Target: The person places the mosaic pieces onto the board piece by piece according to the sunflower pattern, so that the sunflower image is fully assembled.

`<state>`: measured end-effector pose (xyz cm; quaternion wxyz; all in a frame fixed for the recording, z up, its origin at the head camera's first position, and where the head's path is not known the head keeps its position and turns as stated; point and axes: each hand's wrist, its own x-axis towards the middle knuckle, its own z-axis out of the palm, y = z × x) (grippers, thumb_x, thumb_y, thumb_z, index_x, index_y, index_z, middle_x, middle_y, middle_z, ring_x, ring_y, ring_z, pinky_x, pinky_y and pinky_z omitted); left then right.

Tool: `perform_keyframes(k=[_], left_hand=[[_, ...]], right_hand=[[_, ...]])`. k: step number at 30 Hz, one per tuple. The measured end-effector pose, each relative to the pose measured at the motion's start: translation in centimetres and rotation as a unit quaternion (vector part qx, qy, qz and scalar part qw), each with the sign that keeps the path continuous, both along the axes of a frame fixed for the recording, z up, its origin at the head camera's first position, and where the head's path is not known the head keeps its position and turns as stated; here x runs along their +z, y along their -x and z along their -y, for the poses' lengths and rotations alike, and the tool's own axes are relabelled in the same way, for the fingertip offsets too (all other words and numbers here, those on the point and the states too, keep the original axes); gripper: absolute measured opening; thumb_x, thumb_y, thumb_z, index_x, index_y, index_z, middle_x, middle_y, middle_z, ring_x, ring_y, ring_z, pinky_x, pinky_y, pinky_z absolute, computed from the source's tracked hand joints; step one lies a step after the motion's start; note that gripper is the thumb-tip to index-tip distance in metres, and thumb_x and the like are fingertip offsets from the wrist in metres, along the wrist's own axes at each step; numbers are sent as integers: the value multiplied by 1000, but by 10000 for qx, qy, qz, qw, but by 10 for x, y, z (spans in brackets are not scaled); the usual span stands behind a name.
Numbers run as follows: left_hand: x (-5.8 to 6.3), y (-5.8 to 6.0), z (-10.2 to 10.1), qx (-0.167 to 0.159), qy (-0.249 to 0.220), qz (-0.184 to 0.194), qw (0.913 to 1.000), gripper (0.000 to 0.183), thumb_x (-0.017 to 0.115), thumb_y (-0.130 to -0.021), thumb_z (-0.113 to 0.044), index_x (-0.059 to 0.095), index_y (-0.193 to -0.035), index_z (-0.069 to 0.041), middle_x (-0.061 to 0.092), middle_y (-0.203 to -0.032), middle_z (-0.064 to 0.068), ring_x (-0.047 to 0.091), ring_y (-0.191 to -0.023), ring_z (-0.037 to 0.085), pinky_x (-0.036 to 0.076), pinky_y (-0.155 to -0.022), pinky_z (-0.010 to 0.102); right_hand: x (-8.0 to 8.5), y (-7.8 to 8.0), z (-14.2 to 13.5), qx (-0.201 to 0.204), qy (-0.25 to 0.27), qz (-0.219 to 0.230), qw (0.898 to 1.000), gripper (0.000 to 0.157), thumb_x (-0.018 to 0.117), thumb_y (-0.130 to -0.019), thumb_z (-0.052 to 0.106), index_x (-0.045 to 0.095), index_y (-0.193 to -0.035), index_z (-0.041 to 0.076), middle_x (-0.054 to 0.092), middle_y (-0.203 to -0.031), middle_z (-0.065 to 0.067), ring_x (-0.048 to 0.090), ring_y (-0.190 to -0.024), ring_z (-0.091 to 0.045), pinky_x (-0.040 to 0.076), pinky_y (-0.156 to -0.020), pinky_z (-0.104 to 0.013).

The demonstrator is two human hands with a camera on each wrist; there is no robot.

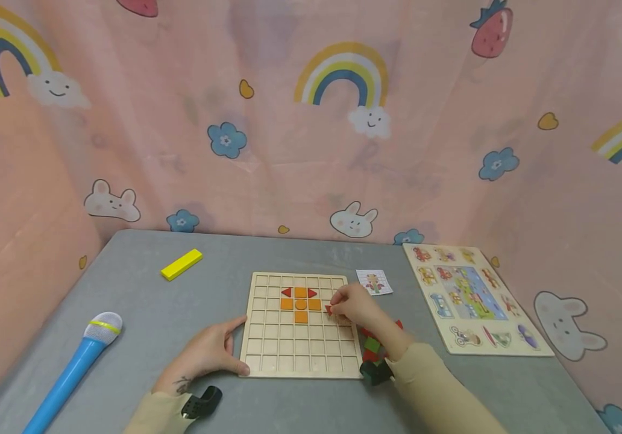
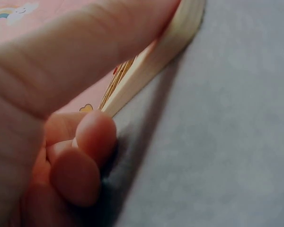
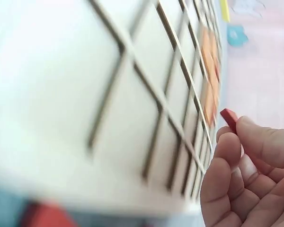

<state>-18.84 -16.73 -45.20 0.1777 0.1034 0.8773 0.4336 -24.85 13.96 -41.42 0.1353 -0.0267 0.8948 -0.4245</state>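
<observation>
A square wooden grid board (image 1: 278, 348) lies flat on the grey table. Near its middle, orange pieces (image 1: 301, 316) form a cross, with red triangles (image 1: 286, 292) on either side of the top one. My right hand (image 1: 357, 304) reaches over the board's right side and pinches a small red triangle piece (image 3: 229, 119) between thumb and forefinger. In the right wrist view the piece sticks out past the fingertips, near the board surface. My left hand (image 1: 210, 349) rests at the board's left edge, its thumb (image 2: 99, 42) against the near corner and forefinger farther up the side.
Under my right forearm lie red and green pieces (image 1: 372, 345), partly hidden. A small pattern card (image 1: 374, 282) sits beyond the board. On the right is a picture puzzle board (image 1: 454, 301); on the left, a blue toy microphone (image 1: 80, 361) and a yellow block (image 1: 181, 264).
</observation>
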Motion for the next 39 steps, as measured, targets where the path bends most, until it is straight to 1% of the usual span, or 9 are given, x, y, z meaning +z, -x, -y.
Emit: perform_keyframes(k=[2,3,9,16,20,29,34,37,39], left_hand=[[0,0,0,-6,-5,-4,10000,108,90,-49,-28,38,-141,-5,49,-53,-1,41,-45,11,29,-42,24],[-1,0,0,-9,4,-6,10000,108,90,-49,-28,38,-141,-5,49,-53,-1,41,-45,11,29,-42,24],[-1,0,-1,39,44,-11,10000,109,91,-48,-28,39,-141,-5,49,-54,0,40,-45,11,29,-42,24],[0,0,-1,41,47,-58,10000,108,91,-48,-28,39,-140,-5,50,-54,0,41,-45,10,29,-42,24],[-1,0,-1,34,26,-96,9999,108,91,-48,-28,39,-140,-4,50,-54,0,41,-45,11,29,-42,24],[-1,1,-1,-14,14,-76,10000,108,91,-48,-30,39,-140,-4,50,-54,0,40,-45,11,29,-42,24],[-1,0,0,-8,10,-47,10000,109,91,-48,-30,38,-140,-4,51,-54,0,41,-45,10,29,-42,24],[-1,1,0,-16,-24,-36,10000,109,91,-48,-30,38,-140,-4,51,-54,0,40,-45,10,29,-41,24],[-1,1,1,-15,-45,-46,10000,109,91,-48,-29,38,-140,-3,50,-54,0,41,-45,10,29,-41,24]], right_hand=[[-3,-1,10,75,138,54,9999,5,65,-80,-2,63,-76,-2,59,-65,-6,50,-53,-14,42,-50,-24],[-5,-2,13,107,110,11,9999,6,66,-79,-2,63,-74,-2,59,-64,-5,50,-53,-13,42,-50,-23],[-9,-1,26,254,-282,-259,9989,9,69,-77,0,65,-70,1,57,-64,-2,47,-55,-12,39,-51,-22],[-13,0,29,209,-451,-308,9983,10,70,-76,0,65,-68,2,55,-64,0,45,-56,-12,37,-51,-23],[-13,0,30,225,-541,-320,9978,11,70,-77,1,65,-67,2,55,-64,1,45,-59,-12,37,-53,-23],[-13,0,30,243,-606,-331,9973,11,71,-77,2,65,-67,3,56,-63,1,45,-59,-12,36,-53,-23],[-11,1,28,208,-410,-259,9986,8,70,-77,1,66,-70,2,58,-65,-1,46,-58,-12,37,-52,-23],[-5,4,22,71,-282,-269,9992,2,68,-79,0,68,-77,0,61,-72,-5,48,-61,-13,40,-53,-24],[3,6,14,39,-276,-351,9990,5,66,-80,1,69,-84,-2,63,-78,-7,52,-65,-14,44,-57,-26]])
